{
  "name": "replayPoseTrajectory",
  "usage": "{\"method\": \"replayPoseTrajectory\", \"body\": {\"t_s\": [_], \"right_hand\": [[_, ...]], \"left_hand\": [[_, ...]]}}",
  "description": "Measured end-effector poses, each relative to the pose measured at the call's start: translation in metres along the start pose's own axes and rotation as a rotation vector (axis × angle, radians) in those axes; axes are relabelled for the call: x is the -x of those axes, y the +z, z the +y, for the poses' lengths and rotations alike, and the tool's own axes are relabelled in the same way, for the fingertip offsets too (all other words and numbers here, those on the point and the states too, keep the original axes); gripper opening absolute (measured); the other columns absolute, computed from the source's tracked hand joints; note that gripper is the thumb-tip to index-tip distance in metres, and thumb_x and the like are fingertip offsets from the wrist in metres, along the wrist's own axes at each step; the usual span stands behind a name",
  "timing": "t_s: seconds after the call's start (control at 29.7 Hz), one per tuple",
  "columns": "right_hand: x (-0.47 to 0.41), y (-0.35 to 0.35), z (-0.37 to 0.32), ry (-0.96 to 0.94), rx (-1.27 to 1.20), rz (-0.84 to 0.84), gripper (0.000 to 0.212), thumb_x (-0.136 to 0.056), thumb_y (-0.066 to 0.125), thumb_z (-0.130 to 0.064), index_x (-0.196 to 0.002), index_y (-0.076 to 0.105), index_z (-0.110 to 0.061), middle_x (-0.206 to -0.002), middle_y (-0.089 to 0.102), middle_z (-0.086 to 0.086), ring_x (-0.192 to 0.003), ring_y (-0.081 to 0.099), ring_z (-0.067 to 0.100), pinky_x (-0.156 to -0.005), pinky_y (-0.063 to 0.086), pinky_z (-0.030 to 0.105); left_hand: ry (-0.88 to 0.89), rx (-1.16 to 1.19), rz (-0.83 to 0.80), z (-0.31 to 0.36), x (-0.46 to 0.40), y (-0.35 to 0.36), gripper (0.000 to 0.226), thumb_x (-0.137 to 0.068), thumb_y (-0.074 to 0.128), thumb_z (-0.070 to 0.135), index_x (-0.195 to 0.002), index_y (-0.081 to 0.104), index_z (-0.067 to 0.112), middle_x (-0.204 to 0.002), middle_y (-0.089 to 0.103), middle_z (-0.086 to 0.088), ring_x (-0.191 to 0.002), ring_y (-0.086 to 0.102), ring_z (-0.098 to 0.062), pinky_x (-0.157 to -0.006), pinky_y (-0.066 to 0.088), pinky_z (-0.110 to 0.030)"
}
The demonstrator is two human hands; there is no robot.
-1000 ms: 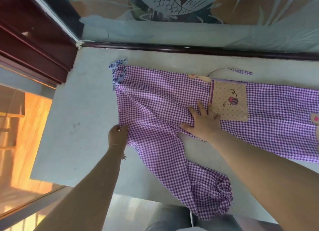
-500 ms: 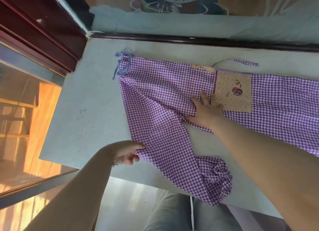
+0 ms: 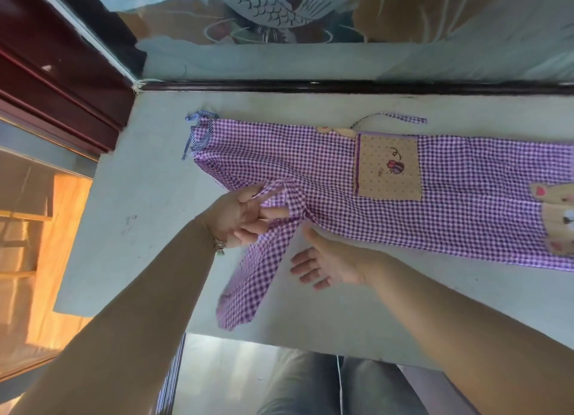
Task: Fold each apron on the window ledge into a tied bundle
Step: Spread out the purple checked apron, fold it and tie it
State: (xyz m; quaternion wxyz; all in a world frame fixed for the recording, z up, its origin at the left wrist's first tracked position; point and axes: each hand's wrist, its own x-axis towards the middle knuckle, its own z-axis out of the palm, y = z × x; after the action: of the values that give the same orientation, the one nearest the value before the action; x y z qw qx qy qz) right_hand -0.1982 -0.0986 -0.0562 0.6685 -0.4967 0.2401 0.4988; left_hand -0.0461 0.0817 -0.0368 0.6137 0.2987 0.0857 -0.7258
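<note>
Nearest to the camera, the right hand (image 3: 329,261) is held palm up just above the pale, smooth stone window ledge (image 3: 130,203), with relaxed fingers that grasp nothing, just beside the hanging sleeve-like strip (image 3: 251,278) of the apron (image 3: 310,160). This strip is soft purple-and-white checked cotton, and it runs down toward the near edge of the ledge. A little farther, the left hand (image 3: 240,216) pinches a gathered fold of the same cloth between thumb and fingers and lifts it slightly; a bracelet (image 3: 218,246) sits at its wrist. Beyond the hands the apron lies flat and long across the ledge, with a square beige dotted pocket (image 3: 388,167), a bear-shaped patch (image 3: 556,219) at the right, and a striped blue tie (image 3: 195,132) bunched at the left corner. Behind, a dark wooden frame (image 3: 310,86) borders frosted glass with a fish pattern (image 3: 276,11).
</note>
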Motion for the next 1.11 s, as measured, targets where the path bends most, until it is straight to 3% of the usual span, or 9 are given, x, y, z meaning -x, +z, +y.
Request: {"method": "replayPoseTrajectory", "body": {"t_s": [0.1, 0.24, 0.37, 0.5, 0.61, 0.67, 0.84, 1.01, 1.11], "right_hand": [[0.011, -0.009, 0.002, -0.104, -0.187, -0.042, 0.09, -0.078, 0.026, -0.075, -0.151, 0.022, -0.021, -0.154, 0.032, 0.001, -0.141, 0.032, 0.024, -0.112, 0.028, 0.043], [0.006, -0.012, -0.013, -0.234, -0.468, 0.123, 0.075, -0.083, 0.054, -0.055, -0.145, 0.033, -0.019, -0.147, 0.042, 0.004, -0.134, 0.041, 0.023, -0.11, 0.034, 0.043], [-0.002, -0.027, -0.028, -0.247, -0.622, 0.417, 0.03, -0.096, 0.056, -0.023, -0.119, 0.059, -0.005, -0.117, 0.066, 0.009, -0.094, 0.063, 0.018, -0.08, 0.05, 0.029], [-0.008, -0.033, -0.03, -0.339, -0.193, 0.704, 0.02, -0.095, 0.051, -0.014, -0.093, 0.059, 0.003, -0.086, 0.062, 0.017, -0.063, 0.053, 0.016, -0.058, 0.039, 0.028], [-0.005, -0.032, -0.028, -0.452, 0.371, 0.824, 0.022, -0.096, 0.05, -0.027, -0.11, 0.062, -0.015, -0.11, 0.064, -0.003, -0.097, 0.058, 0.01, -0.082, 0.043, 0.025], [-0.011, -0.038, -0.025, -0.477, 0.487, 0.732, 0.032, -0.094, 0.055, -0.027, -0.124, 0.06, -0.015, -0.124, 0.058, -0.005, -0.113, 0.054, 0.01, -0.093, 0.041, 0.023], [-0.03, -0.053, -0.022, -0.314, 0.571, 0.653, 0.055, -0.09, 0.06, -0.037, -0.138, 0.047, -0.016, -0.142, 0.045, 0.004, -0.131, 0.04, 0.022, -0.11, 0.033, 0.041], [-0.044, -0.059, -0.021, -0.2, 0.798, 0.628, 0.072, -0.09, 0.059, -0.043, -0.15, 0.025, -0.023, -0.149, 0.025, 0.007, -0.136, 0.032, 0.03, -0.112, 0.031, 0.044], [-0.045, -0.06, -0.026, -0.258, 0.803, 0.568, 0.05, -0.092, 0.057, -0.036, -0.137, 0.047, -0.016, -0.13, 0.05, 0.009, -0.119, 0.051, 0.028, -0.098, 0.043, 0.039]], "left_hand": [[-0.015, 0.222, -0.131, 0.011, -0.033, 0.016, 0.063, -0.101, 0.026, 0.046, -0.139, 0.042, -0.002, -0.123, 0.06, -0.022, -0.049, 0.04, -0.015, -0.049, 0.05, -0.025], [0.032, 0.176, 0.237, 0.017, -0.074, 0.044, 0.086, -0.098, 0.013, 0.061, -0.123, 0.058, -0.008, -0.09, 0.051, 0.0, -0.03, 0.039, -0.004, -0.032, 0.043, -0.016], [0.069, -0.081, 0.522, 0.03, -0.093, 0.073, 0.054, -0.099, 0.031, 0.054, -0.134, 0.034, 0.012, -0.115, 0.062, -0.015, -0.037, 0.046, -0.006, -0.033, 0.044, -0.017], [0.308, -0.889, 1.074, 0.034, -0.091, 0.043, 0.038, -0.1, 0.04, 0.044, -0.113, 0.057, 0.012, -0.088, 0.07, -0.004, -0.06, 0.064, -0.022, -0.058, 0.056, -0.034], [0.473, -1.055, 1.31, 0.028, -0.067, -0.001, 0.024, -0.099, 0.036, 0.029, -0.102, 0.053, 0.012, -0.102, 0.063, -0.015, -0.1, 0.058, -0.037, -0.089, 0.047, -0.048], [0.236, -1.403, 1.263, 0.018, -0.053, -0.026, 0.025, -0.099, 0.04, 0.019, -0.119, 0.052, 0.009, -0.124, 0.055, -0.016, -0.119, 0.047, -0.037, -0.104, 0.035, -0.049], [-0.296, -1.998, 0.964, 0.009, -0.028, -0.043, 0.068, -0.082, 0.057, 0.062, -0.137, 0.034, 0.03, -0.157, 0.016, 0.0, -0.143, 0.018, -0.029, -0.116, 0.018, -0.051], [-0.587, -1.923, 0.945, 0.017, -0.018, -0.055, 0.086, -0.08, 0.069, 0.049, -0.146, 0.024, 0.02, -0.152, 0.028, -0.005, -0.133, 0.042, -0.027, -0.108, 0.036, -0.047], [-0.789, -1.855, 0.76, 0.021, -0.008, -0.056, 0.053, -0.086, 0.064, 0.04, -0.132, 0.053, 0.017, -0.126, 0.06, -0.003, -0.115, 0.055, -0.022, -0.102, 0.04, -0.031]]}}
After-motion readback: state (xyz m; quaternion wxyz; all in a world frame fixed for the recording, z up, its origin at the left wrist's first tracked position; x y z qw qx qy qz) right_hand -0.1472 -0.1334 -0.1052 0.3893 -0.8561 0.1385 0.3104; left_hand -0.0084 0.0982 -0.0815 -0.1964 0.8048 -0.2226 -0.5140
